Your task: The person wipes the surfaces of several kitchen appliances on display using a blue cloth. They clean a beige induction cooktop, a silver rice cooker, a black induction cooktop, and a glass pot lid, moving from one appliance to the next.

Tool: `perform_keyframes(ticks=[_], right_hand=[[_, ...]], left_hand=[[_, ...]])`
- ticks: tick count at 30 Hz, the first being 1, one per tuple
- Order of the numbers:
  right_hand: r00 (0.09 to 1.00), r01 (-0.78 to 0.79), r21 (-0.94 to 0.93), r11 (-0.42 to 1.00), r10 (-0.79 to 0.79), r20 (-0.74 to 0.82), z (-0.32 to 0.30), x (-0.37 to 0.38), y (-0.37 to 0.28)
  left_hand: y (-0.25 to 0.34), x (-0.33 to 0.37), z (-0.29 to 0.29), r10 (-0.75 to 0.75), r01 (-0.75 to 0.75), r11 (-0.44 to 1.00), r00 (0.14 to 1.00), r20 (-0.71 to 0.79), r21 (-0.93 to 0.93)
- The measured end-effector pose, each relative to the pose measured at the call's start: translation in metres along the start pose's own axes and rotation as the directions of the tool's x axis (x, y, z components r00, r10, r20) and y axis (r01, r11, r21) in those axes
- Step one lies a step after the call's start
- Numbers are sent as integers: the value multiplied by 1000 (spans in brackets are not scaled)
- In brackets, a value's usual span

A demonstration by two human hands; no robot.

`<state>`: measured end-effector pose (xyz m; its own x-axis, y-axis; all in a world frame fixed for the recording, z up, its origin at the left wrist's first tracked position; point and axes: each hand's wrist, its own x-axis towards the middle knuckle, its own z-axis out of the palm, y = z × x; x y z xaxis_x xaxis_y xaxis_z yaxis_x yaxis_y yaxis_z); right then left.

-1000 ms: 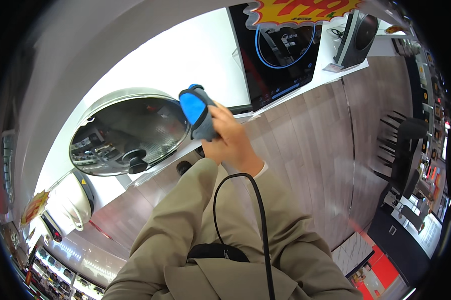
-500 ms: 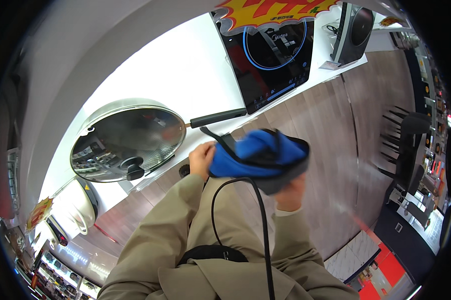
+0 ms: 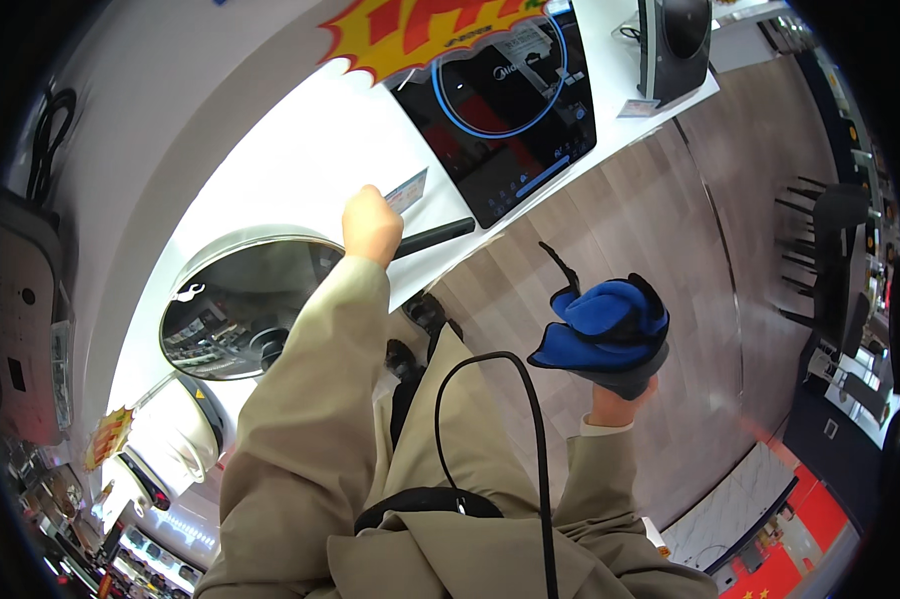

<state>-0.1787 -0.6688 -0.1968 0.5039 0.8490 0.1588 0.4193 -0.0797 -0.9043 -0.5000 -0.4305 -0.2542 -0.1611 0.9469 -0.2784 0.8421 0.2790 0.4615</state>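
A blue soft fabric item with black edging and a dangling strap [image 3: 610, 324] is held over the floor by my right hand [image 3: 622, 401], whose fingers are partly hidden beneath it. My left hand [image 3: 372, 228] is over the counter with its fingers closed, and a small price card [image 3: 407, 192] sticks out of its far side. Just under that hand runs the black handle [image 3: 440, 236] of a pan with a glass lid [image 3: 235, 309]. My left sleeve covers part of the lid and the pan's near side.
A black induction cooktop [image 3: 515, 130] lies on the white counter [image 3: 310, 170], beneath a red and yellow sign [image 3: 420, 35]. Farther right stands an upright dark appliance [image 3: 673, 50] near the counter's edge. A white rounded appliance [image 3: 183, 434] is at left. A black cable loops before my body.
My left hand has let go of the blue fabric item and moved up over the pan handle, where a price card now shows in it. My right hand has carried the fabric item rightward.
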Motion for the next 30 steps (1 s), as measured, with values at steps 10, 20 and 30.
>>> perform_keyframes(ticks=[10, 20, 30], right_hand=[[897, -388, 848, 361, 359, 257, -22, -24, 7], [784, -548, 756, 358, 535, 315, -9, -58, 9], [416, -789, 575, -217, 501, 759, 116, -78, 10]], left_hand=[[-8, 42, 54, -171, 129, 980, 936, 308, 152], [-6, 24, 49, 5, -43, 948, 993, 120, 314], [2, 21, 39, 17, -14, 975, 1000, -13, 221]])
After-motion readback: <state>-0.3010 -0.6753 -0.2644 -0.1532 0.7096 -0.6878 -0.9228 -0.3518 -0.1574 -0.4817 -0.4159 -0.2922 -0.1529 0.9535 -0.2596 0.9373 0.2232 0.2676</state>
